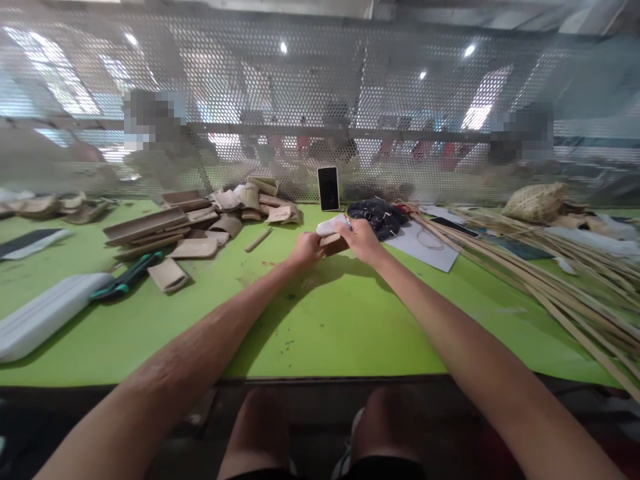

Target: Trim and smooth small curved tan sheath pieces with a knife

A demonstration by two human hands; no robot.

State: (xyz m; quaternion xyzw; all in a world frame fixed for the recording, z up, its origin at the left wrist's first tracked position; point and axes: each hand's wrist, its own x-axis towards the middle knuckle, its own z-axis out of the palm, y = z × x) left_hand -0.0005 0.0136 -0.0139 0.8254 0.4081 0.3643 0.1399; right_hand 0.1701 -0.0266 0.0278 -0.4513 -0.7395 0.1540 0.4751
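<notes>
Over the middle of the green table [300, 333], my left hand [306, 248] is closed around the left end of a brown bamboo piece [336, 248]. My right hand [364, 240] is closed on a white folded pad [327, 227], cloth or paper, lying along the top of that piece. Both arms reach straight forward. Part of the bamboo is hidden by the fingers and the pad. To the left of my hands lies a short stick [259, 240]. Just beyond them a phone [329, 189] stands upright.
Cut bamboo pieces [195, 248] are heaped at left, beside a green-and-black tool [127, 277] and a white box [47, 317]. Dark cloth [377, 215], a white sheet [425, 247], long bamboo strips [540, 280] and a woven basket [535, 201] lie right. Perforated metal screen [280, 100] stands behind.
</notes>
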